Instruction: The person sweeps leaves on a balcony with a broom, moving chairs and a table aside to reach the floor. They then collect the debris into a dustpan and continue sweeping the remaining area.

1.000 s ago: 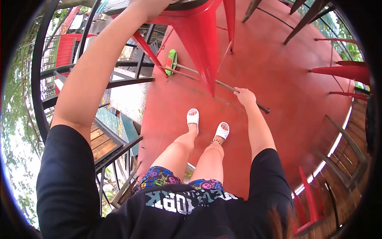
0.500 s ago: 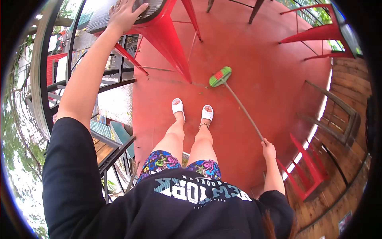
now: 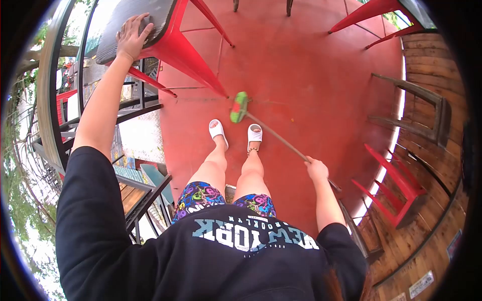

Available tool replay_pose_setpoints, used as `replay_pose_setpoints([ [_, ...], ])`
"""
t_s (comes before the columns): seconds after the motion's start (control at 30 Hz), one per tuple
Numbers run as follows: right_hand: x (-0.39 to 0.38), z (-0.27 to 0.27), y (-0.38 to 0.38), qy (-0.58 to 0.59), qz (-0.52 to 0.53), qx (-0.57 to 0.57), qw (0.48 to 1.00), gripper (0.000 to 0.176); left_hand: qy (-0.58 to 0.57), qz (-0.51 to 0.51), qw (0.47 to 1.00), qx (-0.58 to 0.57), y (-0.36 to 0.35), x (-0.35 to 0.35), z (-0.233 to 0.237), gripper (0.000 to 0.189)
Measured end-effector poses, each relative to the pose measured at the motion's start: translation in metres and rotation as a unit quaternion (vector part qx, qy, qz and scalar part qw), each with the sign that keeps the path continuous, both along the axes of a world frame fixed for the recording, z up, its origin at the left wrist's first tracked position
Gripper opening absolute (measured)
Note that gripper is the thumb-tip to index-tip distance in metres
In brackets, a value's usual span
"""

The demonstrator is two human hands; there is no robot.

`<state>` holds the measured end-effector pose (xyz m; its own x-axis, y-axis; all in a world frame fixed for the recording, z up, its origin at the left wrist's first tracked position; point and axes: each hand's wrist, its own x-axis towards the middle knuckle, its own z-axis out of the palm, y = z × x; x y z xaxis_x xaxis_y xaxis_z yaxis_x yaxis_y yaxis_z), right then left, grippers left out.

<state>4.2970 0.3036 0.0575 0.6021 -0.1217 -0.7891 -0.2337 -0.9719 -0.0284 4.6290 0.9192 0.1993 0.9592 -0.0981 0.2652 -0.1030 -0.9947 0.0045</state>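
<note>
My right hand [image 3: 317,170] is wrapped round the thin handle of a broom [image 3: 239,107]. The broom's green and red head is on the floor just ahead of my feet, near the foot of a red leg; it looks slightly blurred. With fingers spread, my left hand [image 3: 133,36] lies on the dark wooden top of a red metal stool [image 3: 175,55]. My white slides [image 3: 254,134] stand side by side on the red floor [image 3: 311,90].
Black metal railing [image 3: 138,193] runs along the left side. At the upper right stands another red metal seat [image 3: 366,15]. Along the right, a wooden chair [image 3: 437,110] and a red stool [image 3: 401,193] are by the plank wall [image 3: 427,57].
The broom head has swung left and closer to my feet. My right hand has moved left and slightly up with the handle. My left hand remains on the stool while the view shifts.
</note>
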Motion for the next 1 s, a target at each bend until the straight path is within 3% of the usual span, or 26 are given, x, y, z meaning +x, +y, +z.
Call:
replay_pose_setpoints([
  [0.17,-0.034,0.068,-0.064,0.015,-0.09,-0.076,0.993,0.031,-0.027,0.002,1.0,0.003,-0.005,-0.029,-0.003,0.051],
  [0.27,-0.067,0.069,-0.097,-0.033,-0.103,-0.065,0.992,0.032,-0.025,-0.01,1.0,-0.001,-0.006,-0.039,-0.002,0.052],
  [0.37,-0.043,0.082,-0.069,-0.019,-0.125,-0.055,0.99,0.032,-0.027,0.009,1.0,-0.003,-0.017,-0.056,-0.002,0.051],
  [0.57,0.004,0.035,-0.024,-0.037,-0.161,0.011,0.986,0.035,-0.058,0.016,0.998,0.007,-0.033,-0.111,-0.008,0.049],
  [0.67,-0.021,0.015,-0.062,-0.041,-0.157,0.02,0.986,0.036,-0.053,0.005,0.999,0.004,-0.037,-0.14,-0.013,0.051],
  [0.77,-0.032,0.056,-0.087,-0.029,-0.151,0.029,0.988,0.035,-0.047,0.018,0.999,-0.003,-0.034,-0.16,-0.023,0.055],
  [0.83,-0.055,0.052,-0.116,-0.046,-0.205,0.056,0.976,0.033,-0.071,0.029,0.997,-0.009,-0.032,-0.155,-0.022,0.057],
  [1.0,0.003,0.071,-0.094,-0.064,-0.21,0.048,0.974,0.035,-0.055,0.01,0.998,-0.034,-0.026,-0.155,-0.017,0.06],
])
